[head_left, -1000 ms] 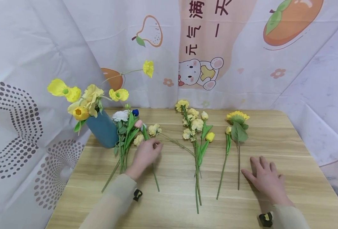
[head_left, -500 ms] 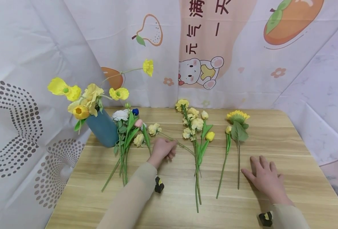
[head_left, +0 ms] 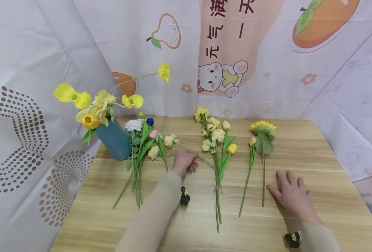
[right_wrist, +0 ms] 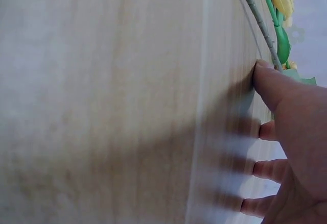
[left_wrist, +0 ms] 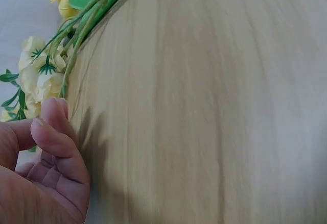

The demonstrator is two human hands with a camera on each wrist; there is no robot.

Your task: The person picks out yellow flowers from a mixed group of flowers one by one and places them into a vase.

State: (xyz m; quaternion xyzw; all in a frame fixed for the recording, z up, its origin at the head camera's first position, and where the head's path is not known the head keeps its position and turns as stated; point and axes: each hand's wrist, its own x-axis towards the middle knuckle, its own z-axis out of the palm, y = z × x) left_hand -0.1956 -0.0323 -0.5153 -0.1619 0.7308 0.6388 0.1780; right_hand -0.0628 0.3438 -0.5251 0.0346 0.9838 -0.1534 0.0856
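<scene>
My left hand (head_left: 184,161) is at the thin stem of a pale yellow flower spray (head_left: 171,140) in the head view. In the left wrist view, the thumb and curled fingers (left_wrist: 53,142) appear to pinch that stem (left_wrist: 71,63), partly hidden behind the fingertips. The spray's stem runs right toward a bunch of pale yellow flowers and yellow tulips (head_left: 217,135). My right hand (head_left: 294,197) rests on the table with fingers spread. Close to its thumb, a sunflower (head_left: 262,127) lies with its stem (right_wrist: 258,20) toward me; beside it is a yellow tulip (head_left: 252,141).
A blue vase (head_left: 114,140) with yellow flowers stands tilted-looking at the back left. Beside it lie white, blue and pink flowers (head_left: 134,125) with green stems. A printed curtain (head_left: 179,101) hangs behind the wooden table (head_left: 223,241).
My left hand has moved right from beside the left-hand flowers to the pale yellow spray's stem, and its fingers have come together there. The right hand stays where it was.
</scene>
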